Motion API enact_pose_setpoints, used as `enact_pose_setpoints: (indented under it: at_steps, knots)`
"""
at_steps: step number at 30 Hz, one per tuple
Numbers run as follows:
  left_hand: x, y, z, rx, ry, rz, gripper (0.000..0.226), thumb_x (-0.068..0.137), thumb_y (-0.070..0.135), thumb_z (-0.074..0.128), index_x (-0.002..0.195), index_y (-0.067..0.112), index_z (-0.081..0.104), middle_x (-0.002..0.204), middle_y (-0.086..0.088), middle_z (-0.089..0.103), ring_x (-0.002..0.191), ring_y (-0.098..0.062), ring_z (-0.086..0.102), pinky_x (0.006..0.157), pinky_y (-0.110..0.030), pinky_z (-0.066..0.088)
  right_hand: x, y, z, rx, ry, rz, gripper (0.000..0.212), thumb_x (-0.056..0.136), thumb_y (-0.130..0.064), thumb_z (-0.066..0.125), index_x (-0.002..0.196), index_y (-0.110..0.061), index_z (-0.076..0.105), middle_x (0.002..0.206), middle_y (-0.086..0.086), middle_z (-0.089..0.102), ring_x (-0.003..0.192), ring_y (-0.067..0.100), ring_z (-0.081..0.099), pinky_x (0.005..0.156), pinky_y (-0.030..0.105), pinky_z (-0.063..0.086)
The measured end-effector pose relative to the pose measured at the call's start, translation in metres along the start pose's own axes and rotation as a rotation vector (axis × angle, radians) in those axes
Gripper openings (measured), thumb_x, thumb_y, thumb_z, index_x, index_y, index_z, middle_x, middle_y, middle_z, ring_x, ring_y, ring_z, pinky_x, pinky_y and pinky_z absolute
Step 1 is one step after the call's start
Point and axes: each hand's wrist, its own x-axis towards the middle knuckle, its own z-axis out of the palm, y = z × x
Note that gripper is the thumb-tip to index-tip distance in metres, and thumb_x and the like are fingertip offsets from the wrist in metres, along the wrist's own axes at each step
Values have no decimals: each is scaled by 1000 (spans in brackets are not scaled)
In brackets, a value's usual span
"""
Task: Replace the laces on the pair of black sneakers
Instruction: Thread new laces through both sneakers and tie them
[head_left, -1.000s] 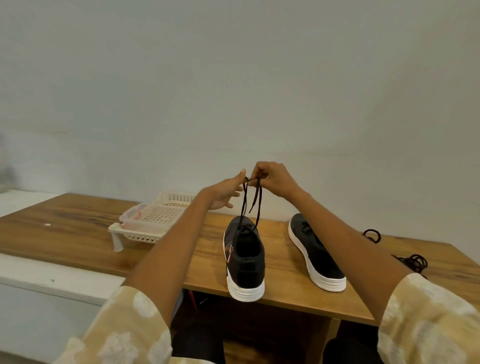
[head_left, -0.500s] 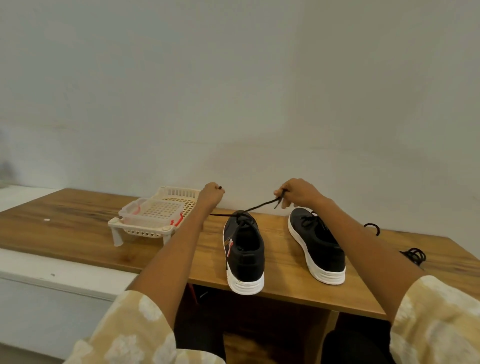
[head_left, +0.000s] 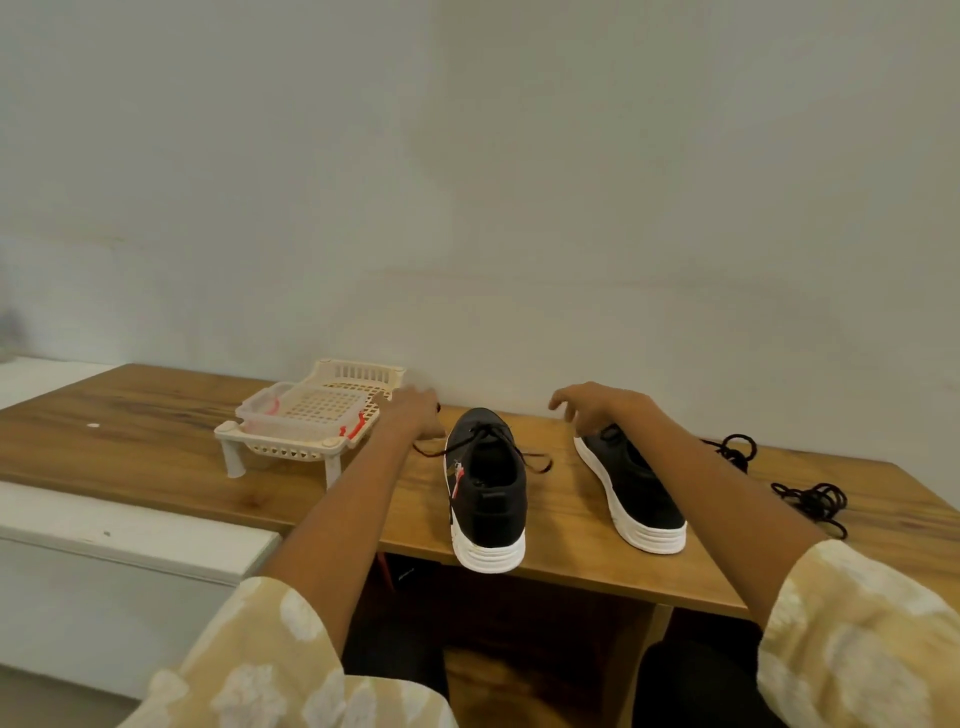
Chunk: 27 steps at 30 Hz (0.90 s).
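Fingers (head_left: 563, 404) of right hand (head_left: 605, 410) spread loose, holding nothing, hovering over toe of right sneaker (head_left: 631, 491). Left hand (head_left: 413, 415) blurred beside left sneaker (head_left: 488, 493); grip on lace end (head_left: 428, 451) cannot be told. Left sneaker laced, ends loose on counter (head_left: 156, 431). Spare laces (head_left: 810, 501) coiled far right. Cream rack (head_left: 311, 415) just left of left hand.

Two black sneakers (head_left: 488, 483) (head_left: 631, 486) are sitting on one wooden table (head_left: 156, 431) — one cream basket rack (head_left: 311, 421) and seemingly two loose lace bundles (head_left: 732, 451) (head_left: 813, 503) lying alongside — two hands (head_left: 413, 415) (head_left: 602, 410) hovering.
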Motion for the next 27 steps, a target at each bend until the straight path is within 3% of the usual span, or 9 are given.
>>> enact_pose_setpoints:
  at_steps: [3,6,11,15,17,21,23,25,27]
  knots:
    - [3,7,-8,-195,19,159,27,85,23,60,112,22,57,123,-7,53,118,-27,46,111,-54,24,0,-18,-3,168,68,-208,40,91,3,48,129,-9,56,127,10,59,113,22,56,83,21,45]
    - [-4,15,-12,-503,-123,234,25,87,3,53,105,6,70,117,-9,62,111,-19,53,100,-31,39,1,-38,5,188,-6,-273,31,96,-24,55,117,-5,66,117,12,66,101,24,62,86,32,49]
    - [-13,7,-8,-567,-210,272,24,88,14,63,109,4,68,118,-10,64,107,-19,56,102,-34,41,3,-45,21,219,80,-278,29,92,-25,62,112,-6,68,115,10,67,107,22,60,90,30,45]
    - [-12,5,8,-549,-117,274,10,87,18,65,91,13,73,99,-4,69,96,-17,62,94,-37,48,4,-45,36,329,131,-255,32,95,-22,57,124,-9,56,123,7,59,112,22,55,79,23,44]
    - [-15,8,14,-565,-46,278,8,88,16,64,87,14,72,96,-4,69,94,-17,62,91,-35,48,6,-48,43,377,116,-251,32,96,-18,54,127,-8,56,117,6,59,105,22,57,69,19,48]
    - [-22,9,19,-690,-20,246,18,90,18,59,73,17,65,77,2,63,76,-11,56,77,-29,45,4,-47,42,349,222,-248,14,92,-17,60,95,-9,70,83,-9,59,75,8,51,69,22,38]
    - [-29,14,23,-890,-29,203,27,93,21,53,67,14,55,69,-1,54,69,-13,49,69,-27,39,2,-45,43,397,229,-228,22,91,-18,58,69,-15,59,67,-9,51,63,5,44,63,21,34]
    - [-36,20,31,-1103,-15,140,26,97,22,44,74,13,53,77,-6,56,76,-17,50,70,-26,40,1,-42,51,473,236,-205,31,94,-22,53,65,-15,44,66,-2,46,61,11,40,60,24,32]
    - [-42,22,41,-1224,-17,51,29,99,22,37,74,16,51,83,-4,58,80,-15,51,74,-27,41,1,-38,59,596,258,-189,30,97,-24,46,70,-12,41,72,5,44,68,17,40,67,30,35]
